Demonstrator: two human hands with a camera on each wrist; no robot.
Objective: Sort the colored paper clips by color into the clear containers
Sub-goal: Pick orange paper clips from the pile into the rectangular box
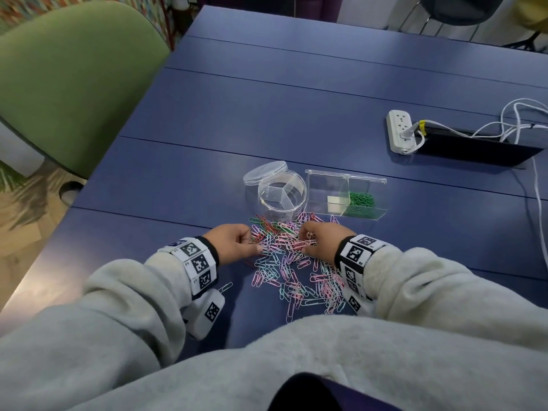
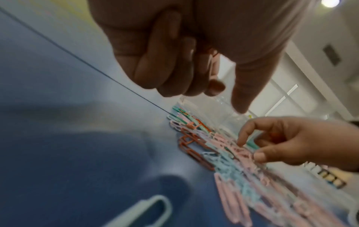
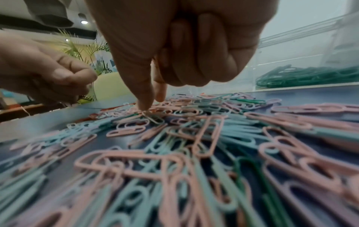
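even indoor light | wrist views blurred | head view edges warped

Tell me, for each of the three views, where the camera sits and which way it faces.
Head: above, facing down the blue table; both grey sleeves, left hand, right hand.
Left wrist: low, looking along its curled fingers across the table; right hand opposite.
Right wrist: near table level, thumb on the heap.
All three share the heap of coloured paper clips; head and right wrist share the clear rectangular box of green clips.
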